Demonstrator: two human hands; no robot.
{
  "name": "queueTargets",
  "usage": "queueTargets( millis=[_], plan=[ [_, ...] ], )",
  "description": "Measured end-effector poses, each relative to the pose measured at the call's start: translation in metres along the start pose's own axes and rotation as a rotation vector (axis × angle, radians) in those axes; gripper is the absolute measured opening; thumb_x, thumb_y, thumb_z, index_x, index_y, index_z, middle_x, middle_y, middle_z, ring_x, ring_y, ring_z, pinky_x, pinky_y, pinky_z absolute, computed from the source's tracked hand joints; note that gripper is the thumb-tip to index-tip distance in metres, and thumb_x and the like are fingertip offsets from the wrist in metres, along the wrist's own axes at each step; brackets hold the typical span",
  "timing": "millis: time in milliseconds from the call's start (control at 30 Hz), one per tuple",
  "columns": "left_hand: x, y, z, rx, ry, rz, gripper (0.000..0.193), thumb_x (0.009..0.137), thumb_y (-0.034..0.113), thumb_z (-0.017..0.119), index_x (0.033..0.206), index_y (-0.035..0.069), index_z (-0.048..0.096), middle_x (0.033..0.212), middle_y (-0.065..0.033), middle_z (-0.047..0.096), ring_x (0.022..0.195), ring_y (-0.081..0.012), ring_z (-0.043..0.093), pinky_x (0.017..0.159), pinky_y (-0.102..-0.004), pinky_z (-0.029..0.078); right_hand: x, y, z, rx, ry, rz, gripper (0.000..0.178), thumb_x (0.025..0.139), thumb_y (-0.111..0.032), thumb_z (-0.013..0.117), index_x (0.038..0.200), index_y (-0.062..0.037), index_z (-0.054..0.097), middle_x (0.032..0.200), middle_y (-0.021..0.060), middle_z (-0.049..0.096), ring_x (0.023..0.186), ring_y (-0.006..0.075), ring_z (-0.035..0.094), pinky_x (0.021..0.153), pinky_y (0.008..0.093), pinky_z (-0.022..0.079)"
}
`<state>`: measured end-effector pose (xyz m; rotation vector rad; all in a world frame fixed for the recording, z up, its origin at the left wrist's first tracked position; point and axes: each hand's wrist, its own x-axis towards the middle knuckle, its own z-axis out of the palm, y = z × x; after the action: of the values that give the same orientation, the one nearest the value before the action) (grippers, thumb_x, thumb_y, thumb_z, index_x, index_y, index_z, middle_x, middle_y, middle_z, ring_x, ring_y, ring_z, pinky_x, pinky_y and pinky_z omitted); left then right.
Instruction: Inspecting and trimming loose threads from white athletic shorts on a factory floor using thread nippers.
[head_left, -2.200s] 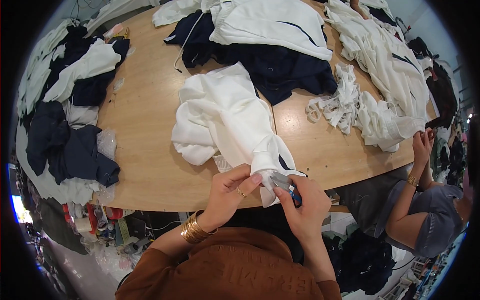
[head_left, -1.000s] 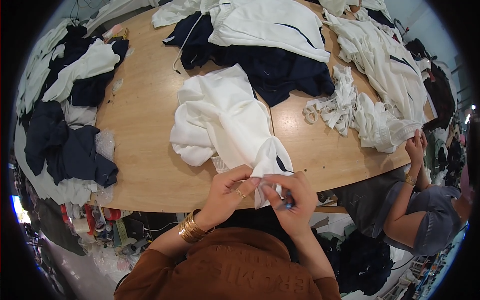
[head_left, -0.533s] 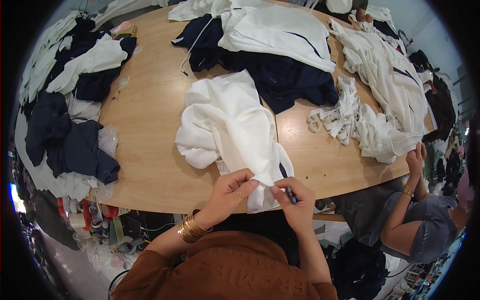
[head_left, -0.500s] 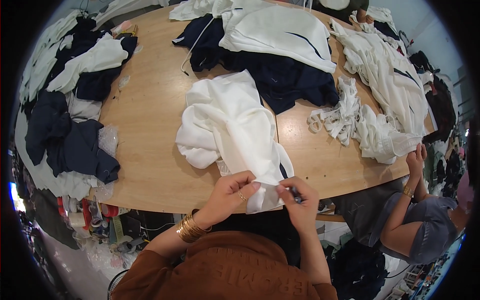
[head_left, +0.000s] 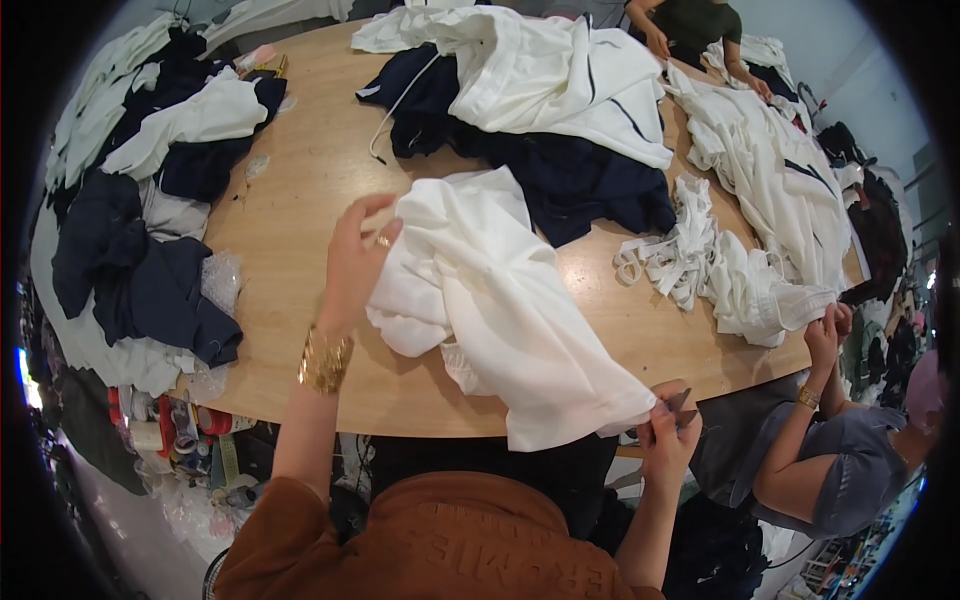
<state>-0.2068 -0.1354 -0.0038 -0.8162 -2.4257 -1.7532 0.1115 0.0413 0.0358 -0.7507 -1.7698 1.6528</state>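
A white garment [head_left: 490, 290] lies spread across the wooden table in front of me, a gathered elastic band showing at its lower left edge. My left hand [head_left: 357, 255], with a ring and gold bangles, is at the garment's upper left edge. Its fingers are curved and apart, gripping nothing that I can make out. Low on the right, my right hand [head_left: 667, 435] pinches the garment's near corner, which is pulled out toward the table edge. In the same hand sits a small dark pointed tool, apparently thread snips [head_left: 682, 402].
Navy and white garments [head_left: 560, 80] are heaped at the far side, and a dark and white pile [head_left: 150, 270] fills the left. White strips [head_left: 685, 245] lie to the right. A co-worker [head_left: 840, 440] at right handles white cloth; another person [head_left: 690, 30] stands at the far right.
My left hand has let go of the near edge and moved up and left. My right hand has drawn the garment's corner to the right, spreading the cloth. The far person has come further into view.
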Motion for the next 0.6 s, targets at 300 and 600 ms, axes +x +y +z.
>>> queueTargets(
  millis=[300,600],
  plan=[
    [0.1,-0.1,0.047,0.276,-0.63,0.08,0.042,0.068,0.019,0.069,0.105,0.002,0.061,0.108,-0.0138,0.059,0.102,-0.0242,0.054,0.088,-0.0327,0.042,0.005,-0.014,-0.009,-0.141,-0.074,-0.041,0.011,0.084,-0.013,0.057,0.088,-0.0033,0.054,0.077,-0.0013,0.051,0.071,0.0057,0.047,0.064,0.0194,0.038],
    [0.162,0.085,-0.019,-0.192,-0.112,0.268,0.036,0.086,0.026,0.057,0.113,0.003,0.05,0.1,-0.0056,0.051,0.093,-0.0138,0.048,0.083,-0.0277,0.038,0.02,-0.026,-0.032,-0.056,0.261,-0.2,0.015,0.091,-0.017,0.051,0.091,-0.0017,0.053,0.086,-0.0005,0.058,0.073,0.0055,0.048,0.065,0.0196,0.039]
  ],
)
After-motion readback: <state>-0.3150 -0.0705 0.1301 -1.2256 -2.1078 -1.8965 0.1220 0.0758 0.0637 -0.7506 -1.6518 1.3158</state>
